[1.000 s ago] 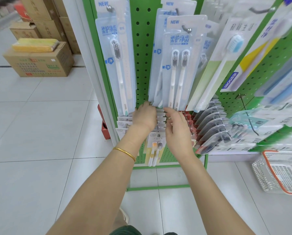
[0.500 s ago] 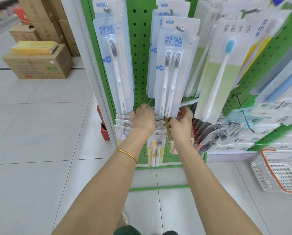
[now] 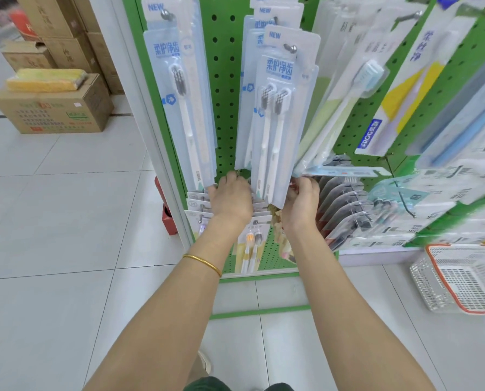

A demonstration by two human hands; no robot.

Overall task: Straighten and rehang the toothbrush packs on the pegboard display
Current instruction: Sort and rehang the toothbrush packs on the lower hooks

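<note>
we see both hands low on the green pegboard (image 3: 224,80), under the long hanging toothbrush packs. the left hand (image 3: 231,194), its back toward us, lies on a stack of small packs (image 3: 197,204) on the lower pegs. its fingers are curled over and hidden, so we cannot tell whether they pinch anything. the right hand (image 3: 302,201) is just beside it, at the bottom edge of the twin-brush pack (image 3: 275,122), which hangs from a metal hook (image 3: 290,48). its fingers are curled too, but we cannot tell what they hold. a single-brush pack (image 3: 184,108) hangs further left. a gold bracelet (image 3: 204,263) circles the left wrist. a white basket (image 3: 461,283) stands on the floor at right, and a cardboard box (image 3: 58,111) at far left.
</note>
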